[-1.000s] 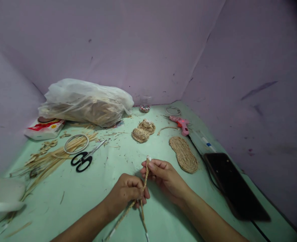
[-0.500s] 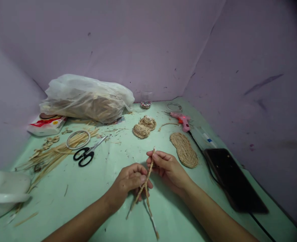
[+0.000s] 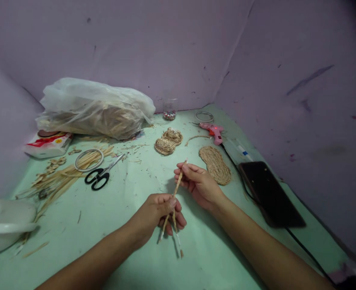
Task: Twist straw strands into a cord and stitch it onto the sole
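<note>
Between my hands runs a thin, tan twisted straw cord [image 3: 178, 185] that splits into two strands at its lower part, with whitish ends. My left hand [image 3: 162, 211] pinches it around the fork, thumb on top, and the two loose ends hang below the fingers. Higher up, near the top tip, my right hand [image 3: 197, 181] grips the same cord between thumb and fingers. Just beyond the right hand lies a flat, sole-shaped coiled straw piece [image 3: 215, 165]. A similar coiled piece with a raised loop [image 3: 168, 141] rests farther back.
Black-handled scissors [image 3: 101, 175] lie left, beside loose straw strips [image 3: 63, 179] and a metal-looking ring [image 3: 89, 160]. A stuffed plastic bag [image 3: 99, 106] stands behind. On the right are a pink glue gun [image 3: 213, 132], its cord, and a dark phone [image 3: 270, 193]. A white container [image 3: 9, 225] sits front left.
My left hand has shifted up the cord to cover the fork, and its fingers have closed more. The right hand keeps its hold near the tip. The whole view has moved slightly.
</note>
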Demonstrator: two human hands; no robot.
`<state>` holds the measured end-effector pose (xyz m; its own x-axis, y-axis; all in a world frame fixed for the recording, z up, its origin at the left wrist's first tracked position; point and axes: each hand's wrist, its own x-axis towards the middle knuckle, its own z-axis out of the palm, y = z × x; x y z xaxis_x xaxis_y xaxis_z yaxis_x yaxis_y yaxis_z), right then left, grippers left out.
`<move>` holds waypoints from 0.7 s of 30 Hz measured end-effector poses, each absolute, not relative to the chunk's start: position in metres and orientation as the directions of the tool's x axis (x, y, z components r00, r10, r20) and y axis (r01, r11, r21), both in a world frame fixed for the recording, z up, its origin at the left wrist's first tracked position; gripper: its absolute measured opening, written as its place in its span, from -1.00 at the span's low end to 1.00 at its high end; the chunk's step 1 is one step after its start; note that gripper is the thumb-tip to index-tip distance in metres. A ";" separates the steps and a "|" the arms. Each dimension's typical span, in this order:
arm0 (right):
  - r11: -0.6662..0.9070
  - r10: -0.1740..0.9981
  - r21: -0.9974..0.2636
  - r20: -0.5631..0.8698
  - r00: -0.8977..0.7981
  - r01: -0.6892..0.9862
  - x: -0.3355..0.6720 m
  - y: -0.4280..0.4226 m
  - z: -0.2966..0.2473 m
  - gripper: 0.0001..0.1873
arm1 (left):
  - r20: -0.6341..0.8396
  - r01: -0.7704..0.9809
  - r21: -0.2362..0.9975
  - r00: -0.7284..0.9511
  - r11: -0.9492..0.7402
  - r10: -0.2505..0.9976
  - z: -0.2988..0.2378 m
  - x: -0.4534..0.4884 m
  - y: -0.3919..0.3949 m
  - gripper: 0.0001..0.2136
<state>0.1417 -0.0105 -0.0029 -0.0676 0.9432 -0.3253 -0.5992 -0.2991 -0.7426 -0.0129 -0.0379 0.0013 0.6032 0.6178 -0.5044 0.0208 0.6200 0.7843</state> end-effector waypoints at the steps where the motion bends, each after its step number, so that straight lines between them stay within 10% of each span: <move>1: -0.283 0.943 -0.738 -0.330 -0.038 -0.613 0.144 -0.009 -0.003 -0.84 | -0.507 0.017 0.781 0.602 0.625 0.617 0.002 -0.012 -0.038 -0.75; 12: -0.183 0.951 -0.712 -0.302 0.061 -0.678 0.151 -0.001 -0.006 -0.95 | -0.530 -0.039 0.745 0.573 0.666 0.626 -0.001 -0.002 -0.049 -0.79; 21: -0.292 0.911 -0.668 -0.412 0.014 -0.684 0.147 -0.003 -0.003 -0.95 | -0.431 0.191 0.902 0.422 0.386 0.798 0.005 -0.013 -0.054 -0.71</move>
